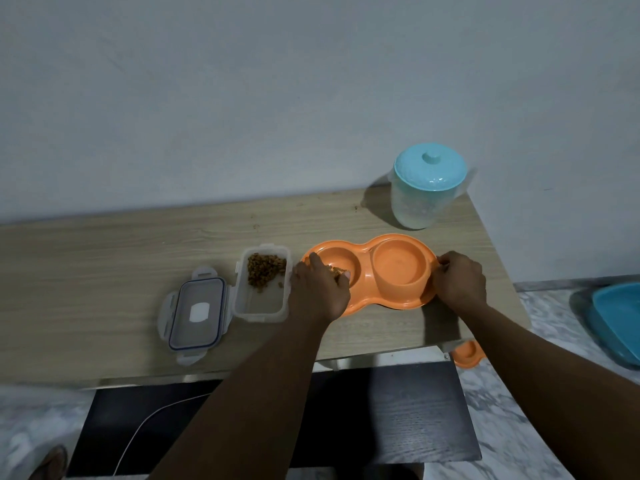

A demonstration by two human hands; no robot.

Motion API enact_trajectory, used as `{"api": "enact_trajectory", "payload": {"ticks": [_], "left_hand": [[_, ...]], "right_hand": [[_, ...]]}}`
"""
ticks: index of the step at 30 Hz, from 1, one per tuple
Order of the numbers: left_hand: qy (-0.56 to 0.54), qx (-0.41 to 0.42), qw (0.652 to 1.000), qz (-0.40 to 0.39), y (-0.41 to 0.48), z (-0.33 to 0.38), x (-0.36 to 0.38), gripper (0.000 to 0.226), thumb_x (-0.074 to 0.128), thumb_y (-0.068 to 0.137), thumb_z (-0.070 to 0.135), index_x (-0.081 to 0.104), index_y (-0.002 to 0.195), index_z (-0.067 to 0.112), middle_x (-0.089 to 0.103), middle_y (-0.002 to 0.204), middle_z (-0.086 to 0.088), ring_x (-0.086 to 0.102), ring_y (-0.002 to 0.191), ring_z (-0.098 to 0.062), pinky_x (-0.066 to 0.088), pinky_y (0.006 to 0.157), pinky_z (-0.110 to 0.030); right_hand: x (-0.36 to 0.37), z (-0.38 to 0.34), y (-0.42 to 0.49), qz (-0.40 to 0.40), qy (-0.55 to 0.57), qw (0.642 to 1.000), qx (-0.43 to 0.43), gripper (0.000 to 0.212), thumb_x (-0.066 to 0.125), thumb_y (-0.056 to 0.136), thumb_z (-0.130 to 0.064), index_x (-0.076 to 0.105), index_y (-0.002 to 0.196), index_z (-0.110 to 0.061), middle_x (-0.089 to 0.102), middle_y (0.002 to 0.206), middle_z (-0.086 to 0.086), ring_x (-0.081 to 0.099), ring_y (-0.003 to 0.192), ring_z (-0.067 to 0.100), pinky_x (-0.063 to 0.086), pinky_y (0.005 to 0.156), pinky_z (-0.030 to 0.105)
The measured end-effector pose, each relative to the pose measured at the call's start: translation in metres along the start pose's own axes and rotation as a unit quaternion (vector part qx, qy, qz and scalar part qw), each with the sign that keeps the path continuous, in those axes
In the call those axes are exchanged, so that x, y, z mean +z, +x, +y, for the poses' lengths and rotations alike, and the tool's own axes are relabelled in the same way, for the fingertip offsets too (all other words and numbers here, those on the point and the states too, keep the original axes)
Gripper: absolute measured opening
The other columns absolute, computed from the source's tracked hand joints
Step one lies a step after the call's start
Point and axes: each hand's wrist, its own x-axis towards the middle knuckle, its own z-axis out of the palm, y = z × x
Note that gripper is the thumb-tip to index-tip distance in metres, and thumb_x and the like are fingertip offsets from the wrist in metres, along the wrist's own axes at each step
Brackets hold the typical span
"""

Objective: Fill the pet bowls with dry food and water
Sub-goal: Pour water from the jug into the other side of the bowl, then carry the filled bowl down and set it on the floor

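An orange double pet bowl (pixel 394 303) sits on the wooden table (pixel 104 271). My left hand (pixel 320 289) is over its left bowl, fingers curled around a bit of brown dry food (pixel 337 271). My right hand (pixel 459 282) pinches the bowl's right rim. The right bowl (pixel 400 266) looks bare inside. A clear open container (pixel 263 285) left of the bowl holds dry food at its far end. Its clear lid (pixel 197 311) lies flat beside it. A translucent jug with a turquoise lid (pixel 427 188) stands behind the bowl near the wall.
The table's right edge runs just past my right hand. On the marble floor lie a small orange dish (pixel 465 355) and a blue tray (pixel 620 320). A dark lower surface (pixel 398 410) with a white cable sits under the table front.
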Motion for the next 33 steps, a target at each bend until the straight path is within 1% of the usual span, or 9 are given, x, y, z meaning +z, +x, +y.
{"api": "enact_trajectory", "payload": {"ticks": [3, 8, 14, 19, 22, 25, 28, 31, 33], "left_hand": [[0.002, -0.019, 1.000, -0.009, -0.003, 0.000, 0.003, 0.073, 0.048, 0.093, 0.047, 0.018, 0.152, 0.017, 0.035, 0.143, -0.022, 0.039, 0.129, -0.040, 0.040, 0.099, -0.050], [-0.010, -0.060, 0.997, -0.050, -0.003, 0.000, 0.001, 0.070, 0.047, 0.090, 0.035, 0.014, 0.152, 0.035, 0.039, 0.138, -0.021, 0.045, 0.124, -0.041, 0.043, 0.098, -0.049], [-0.103, -0.102, 0.989, -0.018, 0.000, 0.003, -0.005, 0.056, 0.051, 0.085, 0.033, 0.041, 0.141, 0.030, 0.057, 0.128, -0.010, 0.056, 0.114, -0.033, 0.048, 0.092, -0.042], [-0.118, -0.068, 0.991, -0.013, -0.005, 0.009, -0.010, 0.052, 0.054, 0.087, 0.029, 0.047, 0.138, 0.028, 0.063, 0.126, -0.007, 0.061, 0.109, -0.030, 0.050, 0.089, -0.036], [-0.139, -0.042, 0.989, -0.018, -0.010, 0.023, -0.014, 0.051, 0.054, 0.085, 0.022, 0.051, 0.137, 0.024, 0.063, 0.127, -0.007, 0.062, 0.110, -0.030, 0.051, 0.095, -0.042], [-0.161, -0.017, 0.987, -0.018, -0.018, 0.044, -0.015, 0.052, 0.055, 0.082, 0.016, 0.055, 0.133, 0.023, 0.063, 0.126, -0.007, 0.062, 0.110, -0.030, 0.052, 0.094, -0.044], [-0.165, 0.006, 0.986, -0.038, -0.032, 0.070, -0.012, 0.055, 0.053, 0.077, 0.021, 0.056, 0.132, 0.025, 0.062, 0.128, -0.007, 0.059, 0.114, -0.030, 0.050, 0.098, -0.044], [-0.162, 0.028, 0.985, -0.053, -0.049, 0.102, -0.001, 0.050, 0.055, 0.082, 0.021, 0.056, 0.131, 0.026, 0.061, 0.130, -0.006, 0.056, 0.117, -0.029, 0.047, 0.098, -0.038], [-0.161, 0.041, 0.985, -0.057, -0.063, 0.125, 0.008, 0.046, 0.056, 0.085, 0.019, 0.057, 0.131, 0.024, 0.061, 0.130, -0.006, 0.056, 0.118, -0.029, 0.045, 0.096, -0.036]], "right_hand": [[0.001, 0.001, 0.000, -0.015, -0.036, 0.999, 0.014, 0.017, 0.051, 0.095, -0.013, 0.065, 0.103, -0.007, 0.068, 0.102, 0.019, 0.063, 0.096, 0.041, 0.044, 0.075, 0.040], [0.000, 0.012, -0.001, -0.027, -0.044, 0.998, 0.026, 0.013, 0.053, 0.093, -0.016, 0.062, 0.099, -0.010, 0.067, 0.100, 0.018, 0.062, 0.095, 0.040, 0.046, 0.076, 0.042], [-0.001, 0.022, -0.013, -0.019, -0.059, 0.998, 0.013, 0.007, 0.052, 0.095, -0.018, 0.057, 0.097, -0.012, 0.065, 0.097, 0.015, 0.062, 0.092, 0.036, 0.042, 0.072, 0.038], [-0.013, 0.034, -0.025, 0.004, -0.048, 0.999, 0.019, 0.008, 0.049, 0.096, -0.016, 0.056, 0.095, -0.012, 0.063, 0.092, 0.012, 0.060, 0.084, 0.032, 0.045, 0.071, 0.038], [-0.028, 0.046, -0.031, 0.031, -0.037, 0.999, 0.017, 0.008, 0.049, 0.095, -0.015, 0.055, 0.091, -0.012, 0.065, 0.089, 0.013, 0.059, 0.078, 0.029, 0.049, 0.070, 0.038], [-0.053, 0.061, -0.037, 0.051, -0.035, 0.998, 0.023, 0.009, 0.049, 0.094, -0.013, 0.057, 0.091, -0.008, 0.061, 0.084, 0.010, 0.054, 0.076, 0.028, 0.043, 0.069, 0.036], [-0.081, 0.085, -0.042, 0.079, -0.027, 0.996, 0.035, 0.010, 0.049, 0.091, -0.016, 0.057, 0.091, -0.010, 0.063, 0.085, 0.011, 0.058, 0.079, 0.032, 0.044, 0.069, 0.037], [-0.109, 0.116, -0.046, 0.099, -0.009, 0.994, 0.047, 0.007, 0.050, 0.090, -0.017, 0.056, 0.088, -0.013, 0.068, 0.084, 0.012, 0.062, 0.078, 0.033, 0.053, 0.070, 0.041], [-0.130, 0.139, -0.050, 0.113, -0.007, 0.992, 0.050, 0.006, 0.051, 0.089, -0.016, 0.056, 0.088, -0.013, 0.069, 0.082, 0.012, 0.062, 0.076, 0.032, 0.051, 0.068, 0.039]]}}
